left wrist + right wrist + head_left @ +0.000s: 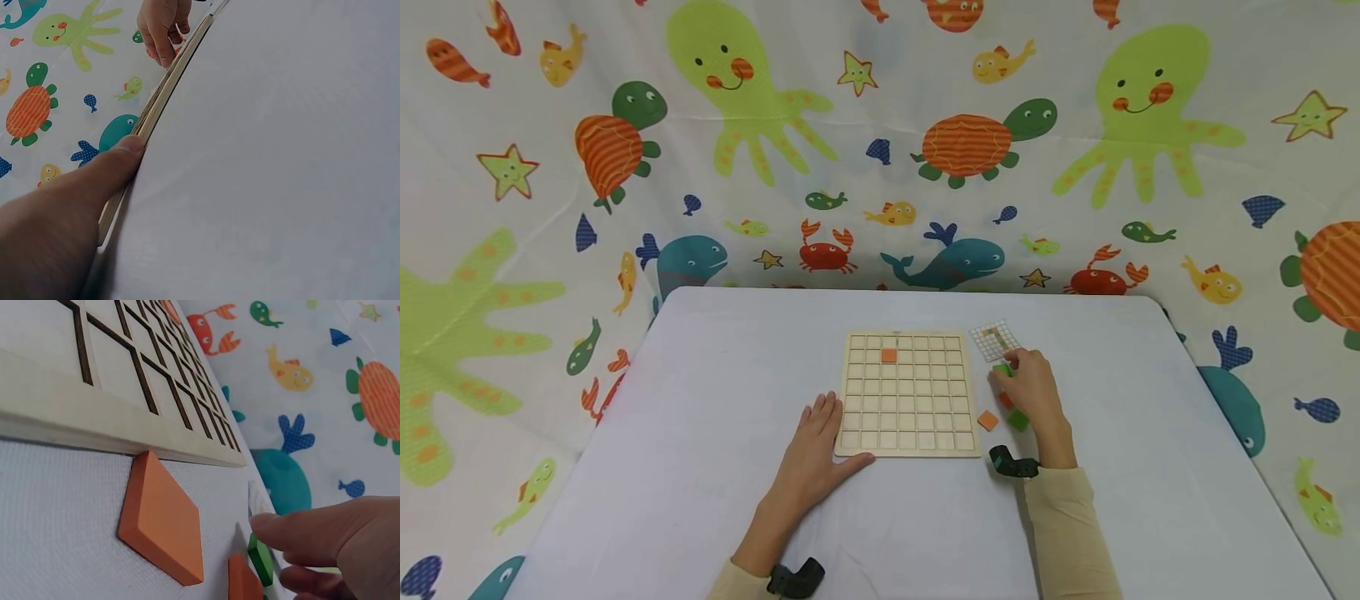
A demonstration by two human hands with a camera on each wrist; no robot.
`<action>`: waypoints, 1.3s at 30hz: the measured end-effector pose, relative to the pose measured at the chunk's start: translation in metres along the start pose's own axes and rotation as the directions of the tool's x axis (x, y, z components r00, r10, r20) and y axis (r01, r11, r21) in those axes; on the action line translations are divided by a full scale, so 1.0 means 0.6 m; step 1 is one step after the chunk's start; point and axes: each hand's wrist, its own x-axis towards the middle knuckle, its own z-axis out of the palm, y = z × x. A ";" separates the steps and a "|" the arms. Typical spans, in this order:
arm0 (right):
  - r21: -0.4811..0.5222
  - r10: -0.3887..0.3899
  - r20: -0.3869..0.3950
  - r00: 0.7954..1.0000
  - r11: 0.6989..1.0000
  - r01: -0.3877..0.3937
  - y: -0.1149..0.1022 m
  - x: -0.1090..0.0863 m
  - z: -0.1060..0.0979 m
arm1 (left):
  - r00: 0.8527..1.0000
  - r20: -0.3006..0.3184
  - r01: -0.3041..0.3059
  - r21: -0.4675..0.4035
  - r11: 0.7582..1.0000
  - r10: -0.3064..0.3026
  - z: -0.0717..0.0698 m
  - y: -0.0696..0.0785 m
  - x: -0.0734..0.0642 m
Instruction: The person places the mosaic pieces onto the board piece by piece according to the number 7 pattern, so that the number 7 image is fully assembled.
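A wooden grid board [917,450] lies on the table with one orange square tile [889,356] in an upper cell. My left hand [812,446] rests at its lower left corner, fingers along the left side and thumb on the front edge; the left wrist view shows the thumb [119,159] against that edge. To the right of the board, my right hand [1033,383] has thumb and fingers around a green square tile [1002,369], which it seems to pinch by its edges. Closer to me are a loose orange tile [988,421], a red-orange tile [1006,400] and another green tile [1018,419].
Just beyond my right hand lies a small pattern card [995,340] printed with a grid. The white-covered table [700,375] extends on both sides of the board. Behind it hangs a curtain [850,117] with sea animals.
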 end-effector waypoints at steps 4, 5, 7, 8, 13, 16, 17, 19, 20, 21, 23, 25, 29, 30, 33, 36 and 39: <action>-0.003 0.010 0.019 1.000 1.000 -0.010 0.002 -0.001 0.003 | 1.000 0.003 0.006 -0.004 1.000 -0.006 0.000 -0.002 -0.002; -0.005 0.009 0.022 1.000 1.000 -0.008 0.003 -0.001 0.004 | 1.000 0.008 0.010 -0.004 1.000 -0.010 -0.001 -0.003 -0.003; -0.007 0.009 0.029 1.000 1.000 -0.009 0.004 -0.002 0.006 | 1.000 0.019 0.017 -0.007 1.000 -0.016 -0.002 -0.003 -0.004; -0.007 0.008 0.032 0.999 1.000 -0.008 0.005 -0.003 0.008 | 1.000 0.023 0.019 -0.006 1.000 -0.018 -0.002 -0.003 -0.005; -0.003 0.013 0.050 0.999 1.000 -0.013 0.008 -0.004 0.015 | 1.000 0.024 0.010 0.002 1.000 -0.010 -0.001 -0.005 -0.008; 0.011 0.005 0.058 0.998 1.000 -0.006 0.007 -0.001 0.016 | 1.000 0.012 -0.003 0.006 1.000 0.003 0.001 -0.007 -0.008; 0.017 0.004 0.063 0.998 1.000 -0.005 0.007 -0.001 0.016 | 1.000 0.010 -0.004 0.006 1.000 0.004 0.002 -0.007 -0.008; 0.029 0.006 0.075 0.997 1.000 -0.008 0.006 0.002 0.014 | 1.000 0.005 -0.005 0.003 1.000 0.005 0.002 -0.008 -0.007; 0.034 0.007 0.082 0.997 0.999 -0.010 0.006 0.002 0.012 | 1.000 0.005 -0.005 0.001 1.000 0.005 0.002 -0.008 -0.006; 0.037 0.008 0.091 0.996 0.999 -0.011 0.006 0.003 0.011 | 1.000 0.005 -0.007 0.001 1.000 0.007 0.002 -0.008 -0.006; 0.043 0.010 0.107 0.994 0.999 -0.014 0.005 0.004 0.008 | 1.000 0.005 -0.008 -0.002 1.000 0.008 0.002 -0.008 -0.005; 0.055 0.002 0.124 0.992 0.998 -0.009 0.005 0.004 0.004 | 1.000 0.005 -0.009 -0.004 1.000 0.009 0.001 -0.008 -0.003; 0.079 -0.014 0.136 0.991 0.997 0.003 0.007 0.005 -0.001 | 1.000 0.005 -0.016 -0.003 1.000 0.016 -0.001 -0.006 0.000; 0.085 -0.015 0.135 0.991 0.996 0.004 0.008 0.005 -0.002 | 1.000 0.005 -0.018 -0.003 1.000 0.018 -0.001 -0.006 0.001; 0.094 -0.006 0.126 0.992 0.996 -0.006 0.010 0.005 -0.001 | 1.000 0.005 -0.021 -0.003 1.000 0.021 -0.002 -0.005 0.002; 0.099 0.000 0.123 0.992 0.995 -0.013 0.009 0.003 -0.002 | 1.000 0.006 -0.019 -0.001 1.000 0.019 -0.002 -0.005 0.002; 0.091 0.001 0.124 0.992 0.996 -0.012 0.008 0.000 -0.003 | 1.000 0.011 -0.014 0.001 1.000 0.014 -0.001 -0.004 0.002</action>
